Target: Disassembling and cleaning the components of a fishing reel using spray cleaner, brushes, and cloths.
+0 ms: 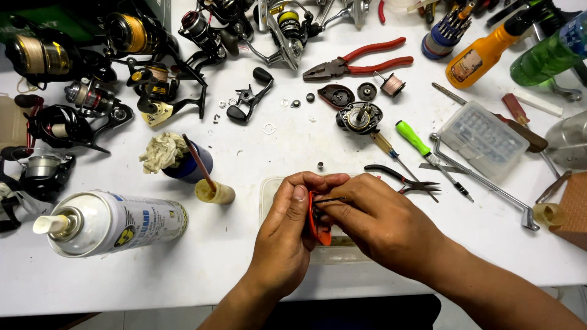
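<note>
My left hand (287,229) grips a small orange-red reel side plate (318,227), held on edge over a shallow clear plastic tray (269,186). My right hand (379,223) pinches a thin black tool (327,200) whose tip rests against the plate's upper part. Both hands meet at the table's front middle. Beyond them lies an opened baitcasting reel body (359,117), with its dark side cover (335,95) and a small spool (392,84) close by.
A white spray can (116,223) lies at the left, near a blue cup with a rag (177,159) and a small yellow jar (215,192). Several spinning reels (92,91) crowd the left. Red pliers (361,61), screwdrivers (422,146), a clear bit box (483,139) and bottles (483,52) lie right.
</note>
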